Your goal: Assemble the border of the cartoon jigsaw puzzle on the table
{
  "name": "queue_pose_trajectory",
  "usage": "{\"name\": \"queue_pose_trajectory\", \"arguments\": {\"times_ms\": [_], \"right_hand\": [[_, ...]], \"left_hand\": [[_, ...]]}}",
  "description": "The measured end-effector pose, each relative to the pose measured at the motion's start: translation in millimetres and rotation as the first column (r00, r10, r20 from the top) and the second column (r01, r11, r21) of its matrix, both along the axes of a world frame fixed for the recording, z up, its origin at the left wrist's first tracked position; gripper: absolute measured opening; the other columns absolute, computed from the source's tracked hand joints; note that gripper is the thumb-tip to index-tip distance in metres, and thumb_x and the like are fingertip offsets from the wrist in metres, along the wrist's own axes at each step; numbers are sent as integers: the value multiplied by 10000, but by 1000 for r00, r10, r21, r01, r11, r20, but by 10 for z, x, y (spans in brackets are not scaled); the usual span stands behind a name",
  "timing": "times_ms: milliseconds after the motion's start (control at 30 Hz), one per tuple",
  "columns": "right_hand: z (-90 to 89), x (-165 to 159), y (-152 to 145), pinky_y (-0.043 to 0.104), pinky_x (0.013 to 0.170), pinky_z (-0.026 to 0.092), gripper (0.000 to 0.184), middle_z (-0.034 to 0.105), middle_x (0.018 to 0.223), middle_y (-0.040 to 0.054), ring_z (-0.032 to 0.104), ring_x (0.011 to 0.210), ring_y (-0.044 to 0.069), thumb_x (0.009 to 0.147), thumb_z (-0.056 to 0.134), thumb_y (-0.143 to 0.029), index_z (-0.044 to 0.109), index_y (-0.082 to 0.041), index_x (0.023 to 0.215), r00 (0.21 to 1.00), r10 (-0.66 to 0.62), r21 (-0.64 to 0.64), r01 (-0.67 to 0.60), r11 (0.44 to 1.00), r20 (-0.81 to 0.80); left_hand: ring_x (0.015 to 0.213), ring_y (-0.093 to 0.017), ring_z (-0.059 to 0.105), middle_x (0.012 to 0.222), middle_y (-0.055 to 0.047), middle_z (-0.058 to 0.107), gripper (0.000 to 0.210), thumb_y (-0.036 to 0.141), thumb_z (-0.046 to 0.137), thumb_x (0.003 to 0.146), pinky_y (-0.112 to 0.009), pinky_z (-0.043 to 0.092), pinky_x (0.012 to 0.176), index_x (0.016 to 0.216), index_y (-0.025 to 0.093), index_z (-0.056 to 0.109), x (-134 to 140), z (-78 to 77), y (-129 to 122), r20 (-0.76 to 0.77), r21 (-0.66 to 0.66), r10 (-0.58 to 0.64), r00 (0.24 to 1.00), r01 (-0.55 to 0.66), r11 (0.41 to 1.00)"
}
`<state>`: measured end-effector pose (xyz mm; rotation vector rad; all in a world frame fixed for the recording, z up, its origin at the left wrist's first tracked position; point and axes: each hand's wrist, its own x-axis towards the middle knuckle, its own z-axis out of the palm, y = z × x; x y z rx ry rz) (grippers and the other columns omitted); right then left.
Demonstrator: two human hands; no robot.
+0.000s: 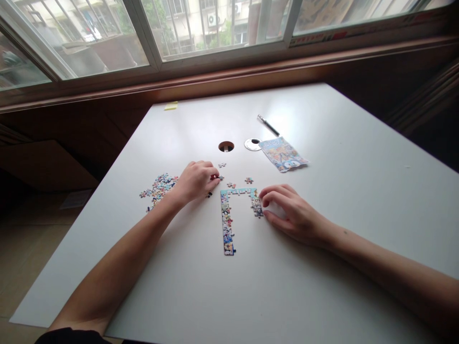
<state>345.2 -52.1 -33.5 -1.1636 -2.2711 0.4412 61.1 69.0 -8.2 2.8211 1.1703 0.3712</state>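
Observation:
A partly joined jigsaw puzzle point(226, 224) lies on the white table, forming a left side, a top strip and a short right side. My left hand point(199, 180) is above its top left corner, thumb and fingers pinched on a small puzzle piece point(221, 178). Beside the short right side rests my right hand point(287, 210), fingers curved and apart from the thumb, fingertips at the puzzle's edge. Loose pieces lie above the top strip, among them one piece point(248, 180) at the right and another point(222, 165) farther back. A heap of pieces point(161, 188) sits left, partly behind my left arm.
A colourful printed sheet point(283, 154) lies at the back right, near a pen point(268, 125). The table point(222, 296) has a round cable hole point(225, 146) with a metal ring point(253, 144) beside it. A yellow sticky note point(171, 105) is at the far edge, below the window.

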Motion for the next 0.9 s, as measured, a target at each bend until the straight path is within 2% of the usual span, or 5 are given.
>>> {"name": "queue_pose_trajectory", "arguments": {"times_ms": [233, 433, 700, 900], "right_hand": [[0, 8, -4, 459, 955, 492, 202, 634, 1144, 85, 542, 1110, 270, 845, 594, -138, 506, -246, 991, 1000, -14, -21, 14, 1000, -14], [-2, 6, -3, 475, 942, 504, 253, 646, 1132, 87, 561, 1095, 282, 817, 593, -116, 506, -253, 1011, 999, -22, -12, 22, 1000, -35], [1, 2, -9, 465, 948, 501, 237, 638, 1136, 82, 548, 1110, 277, 832, 593, -127, 498, -249, 1011, 999, -27, -19, 27, 999, -24], [-22, 7, 1, 476, 944, 507, 245, 640, 1140, 84, 551, 1116, 287, 830, 595, -128, 494, -254, 1014, 999, -29, -8, 29, 1000, -23]], "left_hand": [[841, -180, 620, 918, -40, 705, 155, 320, 601, 903, -333, 435, 795, 890, 208, 709, -103, 34, 79, 119, 24, 71, 990, -75, 997], [797, -167, 606, 889, -36, 699, 178, 357, 603, 898, -325, 430, 781, 868, 213, 703, -119, 48, 97, 141, 29, 90, 986, -95, 995], [729, -152, 575, 852, -30, 694, 224, 414, 621, 887, -328, 426, 764, 837, 214, 709, -377, 232, 245, 172, 44, 198, 965, -208, 977], [700, -145, 565, 821, -21, 693, 240, 434, 635, 877, -333, 425, 771, 807, 219, 717, -473, 270, 282, 161, 30, 225, 961, -233, 972]]}}
